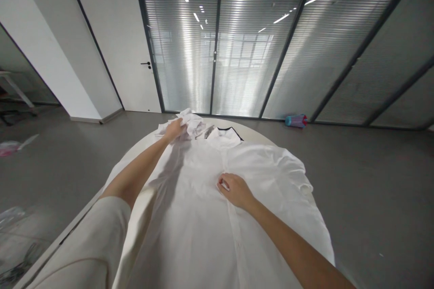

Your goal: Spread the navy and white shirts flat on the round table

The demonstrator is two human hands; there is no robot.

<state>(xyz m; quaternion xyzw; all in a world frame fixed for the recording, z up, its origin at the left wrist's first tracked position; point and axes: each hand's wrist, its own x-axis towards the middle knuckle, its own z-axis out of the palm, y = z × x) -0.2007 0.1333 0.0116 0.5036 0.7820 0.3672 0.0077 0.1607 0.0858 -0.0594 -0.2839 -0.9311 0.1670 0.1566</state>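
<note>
A white button-front shirt [200, 216] lies spread over a pale round-ended table [264, 136], its collar [224, 138] at the far end with dark trim inside. Stretched out to the far left, my left hand [174, 130] is closed on a bunched part of white cloth [194, 123] beside the collar. Whether this bunch is the shirt's sleeve or a separate piece, I cannot tell. My right hand [235, 189] is over the middle of the shirt front at the button strip, thumb and fingers pinched together on the fabric. Several folds run across the shirt's right shoulder.
Beyond the table stand glass panels with blinds [244, 54] and a white door [118, 36]. A blue and pink cylindrical object [296, 121] lies on the grey floor [359, 180]. Clear plastic [11, 216] and a pink item [9, 148] are on the floor at left.
</note>
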